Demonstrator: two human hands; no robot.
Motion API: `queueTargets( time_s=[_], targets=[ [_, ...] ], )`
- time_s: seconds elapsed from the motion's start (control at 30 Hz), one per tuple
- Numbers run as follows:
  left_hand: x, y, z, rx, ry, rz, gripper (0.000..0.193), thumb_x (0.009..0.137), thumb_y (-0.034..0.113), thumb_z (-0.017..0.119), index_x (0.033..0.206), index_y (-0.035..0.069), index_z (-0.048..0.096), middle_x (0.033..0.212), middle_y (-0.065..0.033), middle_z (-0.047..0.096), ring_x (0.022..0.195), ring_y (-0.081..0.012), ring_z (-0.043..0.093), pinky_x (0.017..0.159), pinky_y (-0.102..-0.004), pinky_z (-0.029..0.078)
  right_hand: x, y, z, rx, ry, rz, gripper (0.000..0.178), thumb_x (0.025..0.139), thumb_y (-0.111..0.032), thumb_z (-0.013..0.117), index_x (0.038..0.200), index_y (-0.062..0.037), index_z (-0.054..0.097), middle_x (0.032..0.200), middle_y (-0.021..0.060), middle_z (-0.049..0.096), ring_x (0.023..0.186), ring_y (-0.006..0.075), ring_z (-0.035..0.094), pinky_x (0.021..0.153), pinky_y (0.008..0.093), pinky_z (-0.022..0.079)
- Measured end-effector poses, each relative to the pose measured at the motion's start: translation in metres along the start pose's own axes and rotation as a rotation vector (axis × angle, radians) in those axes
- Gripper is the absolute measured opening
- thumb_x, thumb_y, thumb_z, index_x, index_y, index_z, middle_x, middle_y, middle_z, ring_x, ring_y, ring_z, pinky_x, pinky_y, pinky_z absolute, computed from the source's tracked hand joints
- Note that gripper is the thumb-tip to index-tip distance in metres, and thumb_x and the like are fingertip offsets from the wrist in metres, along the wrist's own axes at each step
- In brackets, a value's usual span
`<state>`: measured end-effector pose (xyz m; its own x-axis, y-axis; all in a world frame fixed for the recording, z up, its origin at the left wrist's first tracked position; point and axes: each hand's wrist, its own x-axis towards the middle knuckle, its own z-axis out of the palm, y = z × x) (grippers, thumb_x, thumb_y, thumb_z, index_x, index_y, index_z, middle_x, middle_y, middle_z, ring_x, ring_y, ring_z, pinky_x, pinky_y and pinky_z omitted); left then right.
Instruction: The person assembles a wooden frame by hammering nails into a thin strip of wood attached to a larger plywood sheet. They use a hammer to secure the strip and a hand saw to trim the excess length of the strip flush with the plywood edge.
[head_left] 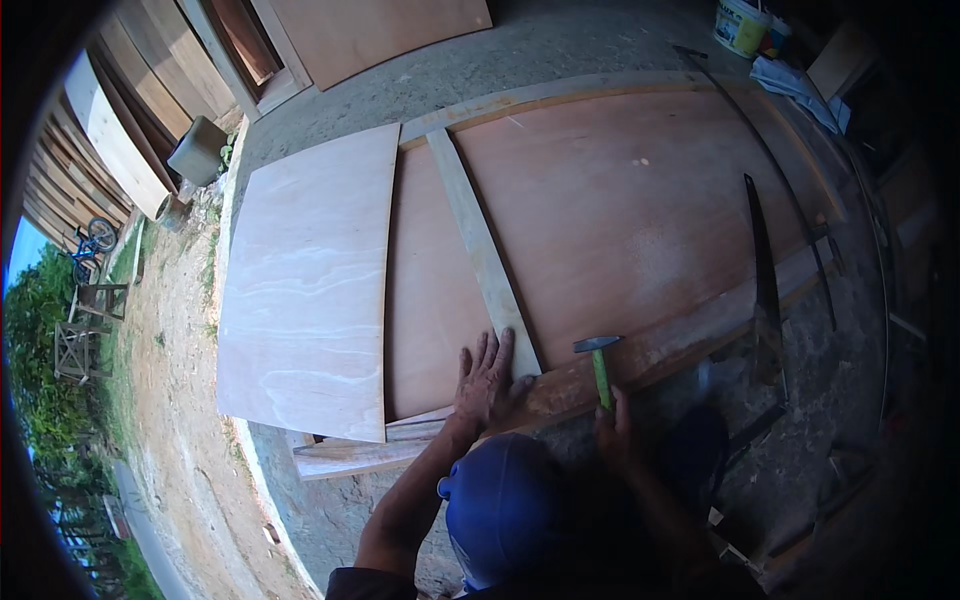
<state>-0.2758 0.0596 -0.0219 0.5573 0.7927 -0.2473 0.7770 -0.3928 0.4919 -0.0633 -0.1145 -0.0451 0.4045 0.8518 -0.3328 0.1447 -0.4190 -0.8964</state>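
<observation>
My left hand lies with fingers spread on the near end of a pale wooden crosspiece and the frame beside it. My right hand is closed round the green handle of a hammer. The hammer's metal head is up, over the near rail of a wooden frame. Inside the frame lies a reddish plywood panel, crossed by the crosspiece. A lighter plywood sheet rests over the frame's left part, left of my left hand.
A handsaw leans across the near rail at right. A long thin dark bar crosses the right end. Behind stand a bucket and a plywood board. A blue cap hides part of the lower middle.
</observation>
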Motion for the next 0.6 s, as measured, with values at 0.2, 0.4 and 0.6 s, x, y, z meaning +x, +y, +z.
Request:
queueTargets(
  time_s=[0.2, 0.4, 0.6],
  targets=[
    [-0.003, -0.009, -0.006, -0.012, 0.015, 0.098, 0.100, 0.091, 0.054, 0.057, 0.158, -0.004, 0.009, 0.159, -0.0347, 0.020, 0.152, -0.0470, 0.010, 0.122, -0.0594, 0.006, 0.028, 0.006, 0.008, 0.357, -0.031, 0.069, 0.042, 0.098, -0.013, 0.053, 0.138, -0.0021, 0.045, 0.087, 0.0040, 0.055, 0.071, 0.0081, 0.052, 0.060, 0.0260, 0.045],
    [-0.005, -0.008, -0.002, 0.068, 0.069, 0.091, 0.097, 0.092, 0.056, 0.055, 0.156, -0.005, 0.015, 0.159, -0.0361, 0.019, 0.151, -0.0479, 0.013, 0.121, -0.0610, 0.009, 0.081, -0.088, 0.024, 0.272, -0.140, 0.012, 0.053, 0.101, -0.010, 0.049, 0.152, -0.0055, 0.035, 0.089, 0.0084, 0.059, 0.070, 0.0116, 0.058, 0.063, 0.0291, 0.052],
    [-0.002, -0.009, 0.006, 0.083, 0.036, 0.129, 0.095, 0.094, 0.057, 0.051, 0.155, -0.007, 0.016, 0.158, -0.0359, 0.020, 0.151, -0.0483, 0.013, 0.120, -0.0625, 0.009, 0.156, -0.076, 0.065, -0.246, -0.047, -0.532, 0.054, 0.101, -0.009, 0.049, 0.153, -0.0068, 0.036, 0.094, 0.0213, 0.066, 0.076, 0.0347, 0.068, 0.069, 0.0447, 0.056]
  ],
)
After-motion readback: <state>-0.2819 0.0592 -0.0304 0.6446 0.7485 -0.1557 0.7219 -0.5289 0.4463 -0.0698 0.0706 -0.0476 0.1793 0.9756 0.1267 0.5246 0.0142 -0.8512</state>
